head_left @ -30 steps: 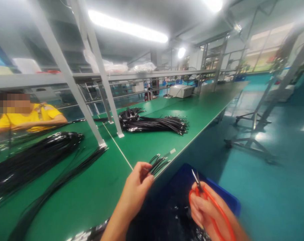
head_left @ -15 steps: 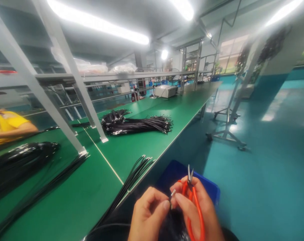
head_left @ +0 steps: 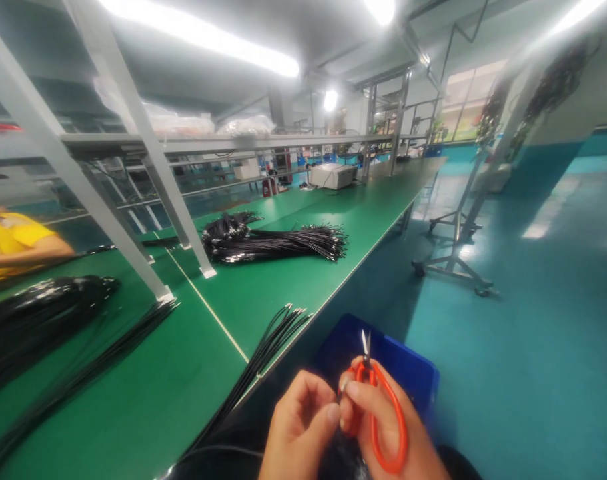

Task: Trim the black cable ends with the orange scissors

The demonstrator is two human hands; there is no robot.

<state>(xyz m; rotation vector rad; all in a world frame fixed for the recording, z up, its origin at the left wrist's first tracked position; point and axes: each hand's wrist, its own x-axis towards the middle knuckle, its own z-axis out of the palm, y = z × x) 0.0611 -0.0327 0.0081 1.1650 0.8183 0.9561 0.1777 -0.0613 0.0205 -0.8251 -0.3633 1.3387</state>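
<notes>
Floor (head_left: pixel 558 320): teal and glossy, on the right, running beneath and past the bench.
Bench (head_left: pixel 193 373): green-topped, stretching away to the right, a pale seam across it.
Shelf (head_left: pixel 303 142): raised above the bench on slanting-looking grey posts (head_left: pixel 108 217), with clear bags (head_left: pixel 246 125) on top.
Co-worker (head_left: pixel 23 233): at the left edge, yellow sleeve, one forearm over the bench.
Blue bin (head_left: pixel 403 363): below the bench edge, behind and beneath the hands.
Black coil (head_left: pixel 43 320): thick and shiny, on the bench at left.
Tied-looking bundle (head_left: pixel 283 245): black cables on the bench beyond the posts, ends fanned to the right.
Cable group (head_left: pixel 263 350): along the near bench edge, pale-tipped ends pointing away.
Right hand (head_left: pixel 383 413): curled around the scissors, thumb and finger pinching the silvery tip.
Left hand (head_left: pixel 301 427): thumb and forefinger together, just beside the right; cannot tell what lies between them.
Scissors (head_left: pixel 401 427): orange-red handles in the right hand, blades pointing up, slightly parted.
Silvery tip (head_left: pixel 343 385): tiny, at the right thumb's end, blurred.
</notes>
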